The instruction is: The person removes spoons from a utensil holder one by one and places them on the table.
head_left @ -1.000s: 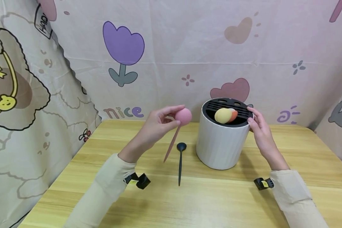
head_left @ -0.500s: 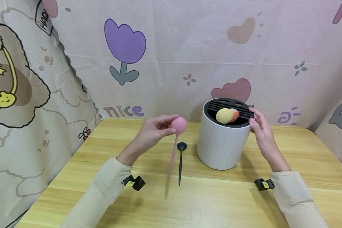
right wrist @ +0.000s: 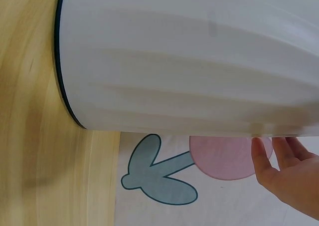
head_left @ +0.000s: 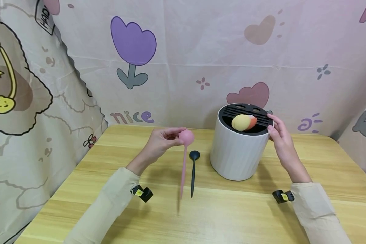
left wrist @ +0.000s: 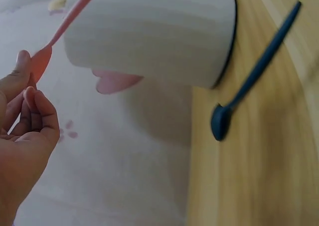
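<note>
My left hand (head_left: 160, 142) pinches a pink spoon (head_left: 186, 137) by its round bowl between thumb and fingers. The spoon's handle points down, its tip low over the table. Just right of it lies a dark spoon (head_left: 194, 156), bowl toward the back; the left wrist view shows this dark spoon (left wrist: 254, 76) too. A white ribbed utensil holder (head_left: 239, 156) with a black slotted top stands farther right. Yellow and orange utensil heads (head_left: 241, 122) stick up from its front opening. My right hand (head_left: 282, 145) grips the holder's right rim, fingertips against the wall in the right wrist view.
The wooden table (head_left: 231, 217) runs back to a printed cloth (head_left: 183, 67) hanging close behind the holder. Another patterned cloth (head_left: 18, 162) hangs along the left side. Each sleeve carries a small black wrist camera.
The left hand has moved down and slightly left with the pink spoon, whose handle has swung from slanting left to nearly upright beside the dark spoon. The right hand stays on the holder.
</note>
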Demonstrator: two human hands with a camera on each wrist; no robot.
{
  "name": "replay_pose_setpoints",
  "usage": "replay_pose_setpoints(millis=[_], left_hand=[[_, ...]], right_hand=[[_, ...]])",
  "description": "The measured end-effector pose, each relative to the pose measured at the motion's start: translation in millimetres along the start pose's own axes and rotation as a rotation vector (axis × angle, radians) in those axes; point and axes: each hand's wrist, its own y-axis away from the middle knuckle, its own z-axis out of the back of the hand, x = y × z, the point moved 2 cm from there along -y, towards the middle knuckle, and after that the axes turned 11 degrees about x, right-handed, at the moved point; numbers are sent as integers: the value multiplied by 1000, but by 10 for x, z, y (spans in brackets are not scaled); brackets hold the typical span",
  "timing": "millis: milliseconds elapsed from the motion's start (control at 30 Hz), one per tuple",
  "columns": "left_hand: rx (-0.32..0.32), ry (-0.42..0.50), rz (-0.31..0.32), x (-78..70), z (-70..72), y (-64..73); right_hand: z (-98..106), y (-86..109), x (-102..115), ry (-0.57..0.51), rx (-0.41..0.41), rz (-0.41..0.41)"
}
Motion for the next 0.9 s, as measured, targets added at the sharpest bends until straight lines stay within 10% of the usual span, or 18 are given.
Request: replay_pose_setpoints(millis=[900], left_hand=[[18, -86, 245, 749, 200, -186]], right_hand=[[10, -11, 0, -5, -13, -4]])
